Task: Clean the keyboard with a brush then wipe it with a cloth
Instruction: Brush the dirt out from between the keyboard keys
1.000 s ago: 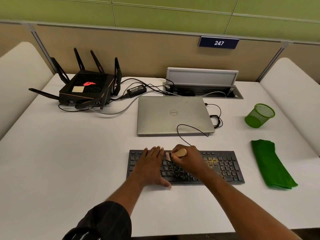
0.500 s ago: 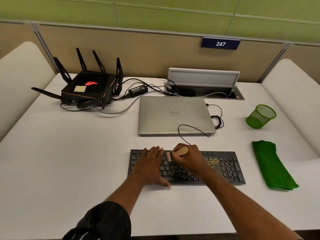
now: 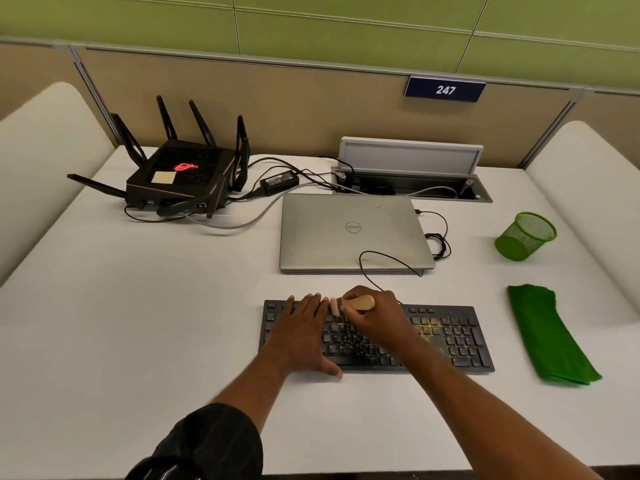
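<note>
A: Anything moved since a second ago? Barely, the hands had stayed put on the keyboard [image 3: 450, 336].

B: Yeah. Right hand [image 3: 375, 317] was fisted round the brush [image 3: 360, 302], left hand [image 3: 301, 336] lay flat. Cloth [image 3: 547, 336] sat right of it.

Keyboard [image 3: 450, 336]: matt black plastic, yellowish dust on keys. Brush [image 3: 360, 302]: pale wooden handle, smooth. Cloth [image 3: 547, 336]: green fabric, slight sheen. Laptop [image 3: 349, 230]: brushed silver metal. Pen cup [image 3: 524, 236]: green wire mesh. Desk [image 3: 138, 306]: smooth white.
</note>
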The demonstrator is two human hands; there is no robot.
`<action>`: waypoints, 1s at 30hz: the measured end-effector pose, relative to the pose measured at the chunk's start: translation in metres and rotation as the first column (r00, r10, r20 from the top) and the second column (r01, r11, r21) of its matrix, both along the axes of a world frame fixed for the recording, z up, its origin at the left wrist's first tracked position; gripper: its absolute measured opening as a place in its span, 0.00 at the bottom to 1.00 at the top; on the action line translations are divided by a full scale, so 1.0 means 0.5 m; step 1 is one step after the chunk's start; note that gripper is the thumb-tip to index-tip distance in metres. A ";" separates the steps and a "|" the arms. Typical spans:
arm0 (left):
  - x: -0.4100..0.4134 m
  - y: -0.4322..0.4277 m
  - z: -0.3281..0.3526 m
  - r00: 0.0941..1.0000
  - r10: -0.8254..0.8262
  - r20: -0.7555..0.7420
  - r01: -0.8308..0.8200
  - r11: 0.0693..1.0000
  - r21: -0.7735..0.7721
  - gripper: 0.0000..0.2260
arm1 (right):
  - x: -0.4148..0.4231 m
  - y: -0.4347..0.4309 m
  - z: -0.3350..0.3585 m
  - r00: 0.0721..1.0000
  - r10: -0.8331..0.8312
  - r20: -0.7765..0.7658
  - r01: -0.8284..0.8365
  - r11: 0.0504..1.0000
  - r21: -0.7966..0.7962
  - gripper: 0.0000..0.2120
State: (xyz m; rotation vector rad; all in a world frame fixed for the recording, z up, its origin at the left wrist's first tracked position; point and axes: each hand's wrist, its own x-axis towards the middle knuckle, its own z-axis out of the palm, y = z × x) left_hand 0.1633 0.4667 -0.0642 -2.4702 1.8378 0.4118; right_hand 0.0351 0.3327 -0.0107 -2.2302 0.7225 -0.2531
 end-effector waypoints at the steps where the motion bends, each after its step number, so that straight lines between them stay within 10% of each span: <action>1: 0.002 0.001 0.002 1.000 0.001 -0.002 -0.001 1.000 0.004 0.62 | 0.001 0.002 -0.003 1.000 0.011 -0.019 -0.011 1.000 -0.006 0.03; 30: 0.056 0.032 0.010 1.000 -0.014 0.004 0.014 0.997 0.070 0.63 | 0.027 0.016 0.017 0.997 -0.020 -0.073 0.021 1.000 0.016 0.03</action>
